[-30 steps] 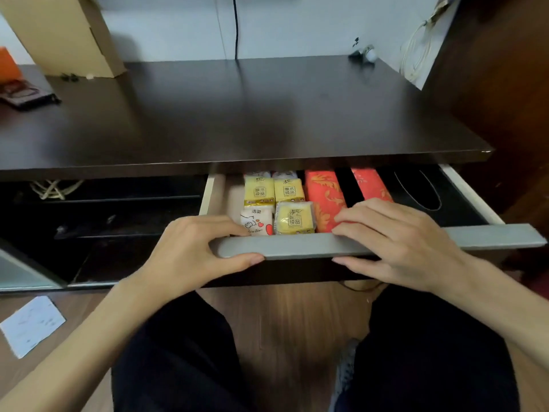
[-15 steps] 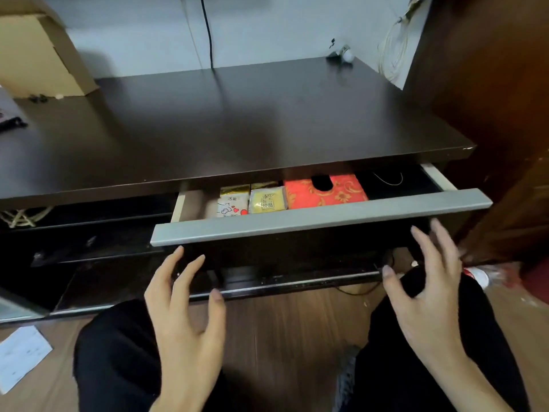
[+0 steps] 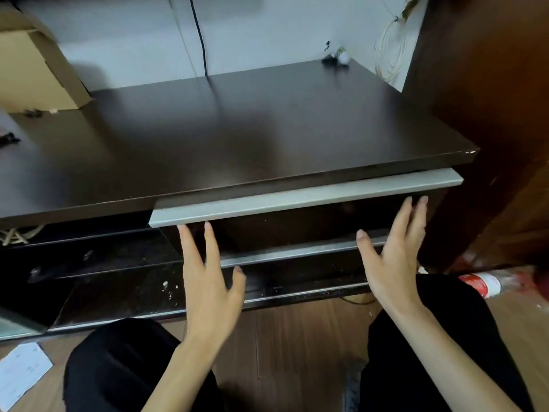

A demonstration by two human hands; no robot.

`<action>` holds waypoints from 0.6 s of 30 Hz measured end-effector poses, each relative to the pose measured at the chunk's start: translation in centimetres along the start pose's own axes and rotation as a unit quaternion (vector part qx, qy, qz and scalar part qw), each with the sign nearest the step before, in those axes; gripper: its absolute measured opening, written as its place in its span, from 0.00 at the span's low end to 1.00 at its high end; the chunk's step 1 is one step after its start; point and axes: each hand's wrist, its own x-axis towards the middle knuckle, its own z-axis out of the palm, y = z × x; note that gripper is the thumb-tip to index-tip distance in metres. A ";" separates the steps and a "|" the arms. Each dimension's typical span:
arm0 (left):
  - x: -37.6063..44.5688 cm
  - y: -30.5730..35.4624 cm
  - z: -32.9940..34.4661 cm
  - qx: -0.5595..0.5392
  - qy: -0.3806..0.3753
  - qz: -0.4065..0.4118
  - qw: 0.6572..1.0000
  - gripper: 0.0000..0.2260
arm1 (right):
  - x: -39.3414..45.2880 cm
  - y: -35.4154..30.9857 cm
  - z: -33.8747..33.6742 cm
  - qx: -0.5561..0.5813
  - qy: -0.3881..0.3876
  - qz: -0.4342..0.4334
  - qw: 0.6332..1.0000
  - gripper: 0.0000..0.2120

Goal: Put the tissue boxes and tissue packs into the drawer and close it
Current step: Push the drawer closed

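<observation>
The drawer [image 3: 306,199] with its grey front strip sits pushed in under the dark desk top [image 3: 237,129]; only the grey strip shows. The tissue boxes and packs are hidden inside. My left hand [image 3: 208,272] is spread flat, fingers pointing up, fingertips just below the strip's left part. My right hand [image 3: 392,260] is spread the same way, fingertips against the dark drawer front under the strip's right part. Neither hand holds anything.
A cardboard box [image 3: 32,69] stands at the desk's back left. A black cable [image 3: 199,37] hangs down the wall. Open dark shelves [image 3: 89,257] lie left of the drawer. A brown cabinet [image 3: 490,114] rises on the right. Paper [image 3: 20,373] lies on the wooden floor.
The drawer has slid fully in, hiding the tissue items. Both hands let go of the grey strip, pulled back, then rose with fingers spread to the drawer front.
</observation>
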 end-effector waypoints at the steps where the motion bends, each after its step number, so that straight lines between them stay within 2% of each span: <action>1: 0.7 -0.2 0.3 0.008 0.003 0.003 1.000 0.42 | 0.7 0.2 0.5 -0.013 -0.005 -0.008 1.000 0.45; 5: 3.9 -0.6 1.1 0.046 -0.020 0.009 0.999 0.40 | 3.6 1.1 2.0 -0.080 -0.042 -0.046 0.995 0.47; 10: 4.7 -1.5 1.7 0.096 -0.049 0.033 0.994 0.40 | 4.7 2.1 3.0 -0.136 -0.032 -0.069 0.988 0.48; 15: 4.6 -1.7 0.7 0.050 -0.054 0.031 0.997 0.37 | 4.6 2.3 2.6 -0.098 -0.020 -0.075 0.992 0.44; 18: 4.0 -1.7 -1.5 -0.013 -0.058 0.019 0.998 0.31 | 3.5 1.7 1.4 0.017 -0.044 -0.046 0.998 0.37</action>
